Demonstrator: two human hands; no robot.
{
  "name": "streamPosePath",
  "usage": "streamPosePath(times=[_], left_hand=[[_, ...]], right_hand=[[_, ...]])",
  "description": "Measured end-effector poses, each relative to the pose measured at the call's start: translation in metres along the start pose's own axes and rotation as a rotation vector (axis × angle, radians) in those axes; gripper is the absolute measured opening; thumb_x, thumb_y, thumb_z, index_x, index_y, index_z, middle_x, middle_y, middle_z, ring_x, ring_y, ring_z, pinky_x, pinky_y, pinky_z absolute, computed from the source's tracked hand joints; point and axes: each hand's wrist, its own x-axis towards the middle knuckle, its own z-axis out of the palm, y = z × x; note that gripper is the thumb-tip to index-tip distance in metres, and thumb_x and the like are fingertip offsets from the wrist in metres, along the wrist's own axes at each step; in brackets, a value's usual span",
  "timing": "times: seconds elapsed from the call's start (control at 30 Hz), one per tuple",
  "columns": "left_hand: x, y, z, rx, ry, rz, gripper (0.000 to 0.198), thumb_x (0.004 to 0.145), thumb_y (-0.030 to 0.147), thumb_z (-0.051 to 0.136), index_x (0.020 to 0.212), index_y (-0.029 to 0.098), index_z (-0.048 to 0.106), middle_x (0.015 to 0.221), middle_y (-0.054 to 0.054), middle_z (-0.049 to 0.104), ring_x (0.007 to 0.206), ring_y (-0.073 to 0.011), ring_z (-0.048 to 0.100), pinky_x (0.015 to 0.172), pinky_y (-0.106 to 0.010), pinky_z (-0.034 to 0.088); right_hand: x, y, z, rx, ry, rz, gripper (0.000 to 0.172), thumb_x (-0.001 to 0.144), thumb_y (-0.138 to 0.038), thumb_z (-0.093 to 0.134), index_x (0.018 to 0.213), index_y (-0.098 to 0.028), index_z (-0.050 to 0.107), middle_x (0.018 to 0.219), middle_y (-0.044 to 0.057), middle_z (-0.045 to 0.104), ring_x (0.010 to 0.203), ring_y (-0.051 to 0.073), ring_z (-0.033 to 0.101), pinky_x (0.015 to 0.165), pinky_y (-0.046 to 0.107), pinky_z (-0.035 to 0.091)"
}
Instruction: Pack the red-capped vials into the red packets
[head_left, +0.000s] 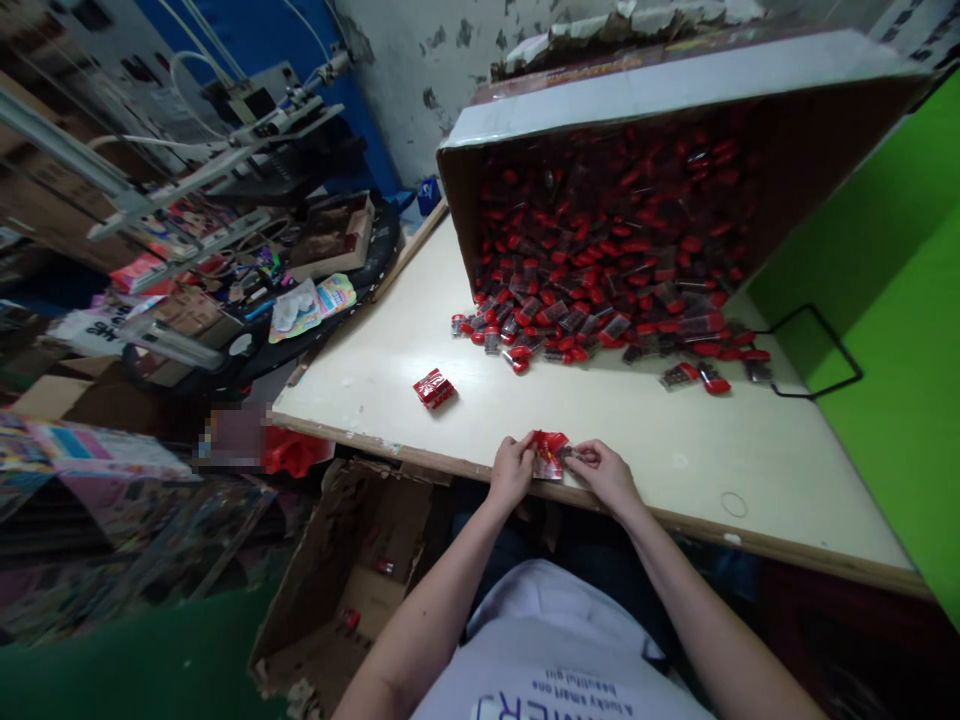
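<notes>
both hands sit close together at the near edge of the table. the left hand is pinching a crinkly red packet by its left side. the right hand nips a small dark piece right at the packet's other edge; what that piece is, too small to tell. fingertips cover much of the packet and its print is unreadable. further up the pale, smooth tabletop, a tipped cardboard box spills a heap of glossy red-capped pieces, dim inside and blurring into one mass. a second red packet lies alone, well apart from the hands. a torn brown carton gapes below the table edge, partly cut off by the left forearm. on the left there's a pixelated patch, contents unreadable.
</notes>
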Motion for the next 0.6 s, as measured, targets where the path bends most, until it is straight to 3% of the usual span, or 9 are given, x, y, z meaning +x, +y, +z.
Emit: streamPosePath(times=[0.2, 0.33, 0.47, 0.6], left_hand=[[0.004, -0.007, -0.014, -0.173, 0.109, -0.104, 0.032, 0.088, 0.036, 0.044, 0.071, 0.017, 0.063, 0.072, -0.002, 0.049, 0.071, -0.0147, 0.050, 0.071, -0.027, 0.038], [0.001, -0.005, -0.022, -0.390, 0.157, -0.191, 0.035, 0.079, 0.046, 0.054, 0.064, 0.016, 0.059, 0.063, -0.001, 0.053, 0.066, -0.0152, 0.049, 0.064, -0.027, 0.037], [-0.003, 0.010, -0.026, -0.672, 0.139, -0.279, 0.043, 0.068, 0.056, 0.063, 0.061, 0.013, 0.059, 0.054, 0.000, 0.052, 0.055, -0.0115, 0.046, 0.053, -0.024, 0.031], [-0.005, 0.033, -0.033, -0.912, 0.135, -0.381, 0.043, 0.053, 0.050, 0.076, 0.066, 0.012, 0.061, 0.059, -0.001, 0.056, 0.055, -0.0102, 0.051, 0.049, -0.022, 0.026]], right_hand=[[-0.002, -0.006, -0.001, -0.072, 0.014, -0.011, 0.028, 0.063, -0.044, 0.070, 0.079, -0.022, 0.062, 0.070, 0.000, 0.066, 0.065, 0.018, 0.062, 0.067, 0.034, 0.051], [-0.006, -0.015, -0.004, -0.053, 0.026, -0.030, 0.030, 0.067, -0.045, 0.070, 0.083, -0.021, 0.061, 0.076, 0.001, 0.067, 0.071, 0.019, 0.063, 0.071, 0.035, 0.051], [-0.017, -0.028, -0.007, 0.130, 0.016, -0.061, 0.034, 0.069, -0.046, 0.071, 0.088, -0.020, 0.060, 0.083, 0.004, 0.068, 0.076, 0.020, 0.062, 0.075, 0.036, 0.051], [-0.037, -0.048, -0.009, 0.276, 0.006, -0.091, 0.035, 0.070, -0.044, 0.073, 0.091, -0.020, 0.059, 0.084, 0.004, 0.066, 0.077, 0.020, 0.062, 0.075, 0.036, 0.052]])
